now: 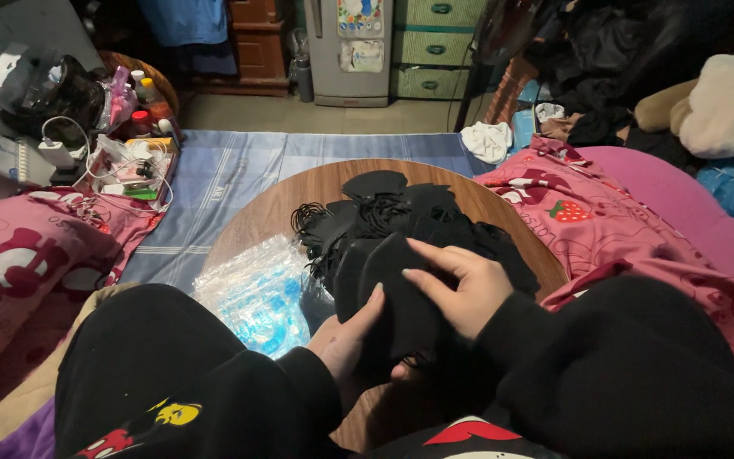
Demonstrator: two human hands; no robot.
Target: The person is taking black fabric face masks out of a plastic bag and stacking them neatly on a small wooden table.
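The left hand (346, 340) is under a small stack of black masks (392, 293), palm up, and its thumb is closed over the near edge of the stack, so it grips the masks from below. The right hand (460, 285) lies flat on top of the same stack, with the fingers (431, 259) stretched to the left and pressing on the black fabric; it is mostly open and rests on the masks more than it clasps them. The stack is at the near edge of a round wooden desk (286, 200). Just behind it, in the middle of the desk, there is a bigger loose pile of black masks (392, 208) with thin ear loops. On the left part of the desk, beside the left hand, lie clear plastic bags (256, 293) with blue print. A blue striped cloth (239, 170) is under the desk, and pink patterned blankets (605, 221) are on both sides
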